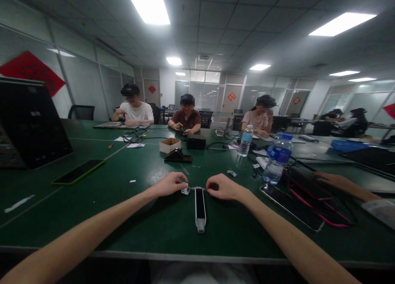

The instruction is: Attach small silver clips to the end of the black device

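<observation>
A slim, pen-shaped device (200, 208) with a long dark screen, a white edge and a grey tip lies on the green table (129, 222), its tip pointing towards me. My left hand (171, 184) is to the left of its far end, thumb and fingers pinched on a small white piece (185, 189) with dark marks. On the other side, my right hand (224, 187) has its thumb and index finger closed together close to the device's far end. What those right fingertips hold, if anything, is too small to make out.
A phone (291, 206) and a red-edged black case (317, 197) lie on the right, near another person's hand (335, 183). Water bottles (277, 158) stand behind them. Further off are an open box (169, 145) and a black stand (178, 156). A green-edged phone (78, 171) lies left.
</observation>
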{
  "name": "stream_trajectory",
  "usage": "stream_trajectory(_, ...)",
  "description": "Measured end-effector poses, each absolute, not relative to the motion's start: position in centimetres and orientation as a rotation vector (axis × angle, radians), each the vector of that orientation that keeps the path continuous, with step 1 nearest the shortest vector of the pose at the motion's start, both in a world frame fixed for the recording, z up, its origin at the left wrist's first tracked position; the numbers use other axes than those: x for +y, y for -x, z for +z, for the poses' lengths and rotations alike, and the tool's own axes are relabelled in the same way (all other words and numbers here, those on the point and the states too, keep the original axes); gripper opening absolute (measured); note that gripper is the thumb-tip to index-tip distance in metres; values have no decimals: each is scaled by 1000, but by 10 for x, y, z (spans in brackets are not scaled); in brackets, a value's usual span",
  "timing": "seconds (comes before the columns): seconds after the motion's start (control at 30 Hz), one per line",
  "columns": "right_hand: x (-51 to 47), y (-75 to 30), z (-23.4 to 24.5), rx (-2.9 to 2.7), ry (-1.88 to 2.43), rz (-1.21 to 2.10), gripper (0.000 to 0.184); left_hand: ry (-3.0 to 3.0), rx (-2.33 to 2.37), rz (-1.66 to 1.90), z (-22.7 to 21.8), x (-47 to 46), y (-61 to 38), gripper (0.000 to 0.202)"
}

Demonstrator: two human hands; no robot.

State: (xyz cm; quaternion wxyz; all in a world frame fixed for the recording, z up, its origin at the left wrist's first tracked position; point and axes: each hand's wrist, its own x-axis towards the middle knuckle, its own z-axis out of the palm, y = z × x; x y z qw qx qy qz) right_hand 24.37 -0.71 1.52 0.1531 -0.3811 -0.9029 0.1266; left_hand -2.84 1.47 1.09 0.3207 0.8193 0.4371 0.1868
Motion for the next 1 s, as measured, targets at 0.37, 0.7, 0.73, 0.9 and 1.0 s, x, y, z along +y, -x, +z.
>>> stream_trajectory(0.37, -11, -240, 16, -2552, 1121, 438, 14, -2270, 1206, 520, 8, 4, 20, 23)
stream_trajectory(0.7, -14, -236, 17, -2551, 1127, 463, 14, -2617, 1303, 356, 4, -5, 12, 18)
stream_trajectory(0.73, -14, -237, 19, -2554, 1124, 460, 15, -2645, 1309, 324, 5, -6, 11, 20)
stream_trajectory(0.9, 0, -256, 27, -2453, 1301, 196, 19, -2706, 1288, 293, 10, -10, 9, 19)
stream_trajectory(1.0, 18, -284, 22, -2246, 1620, -2, 17, -2763, 1264, 284, 12, -13, 9, 16)
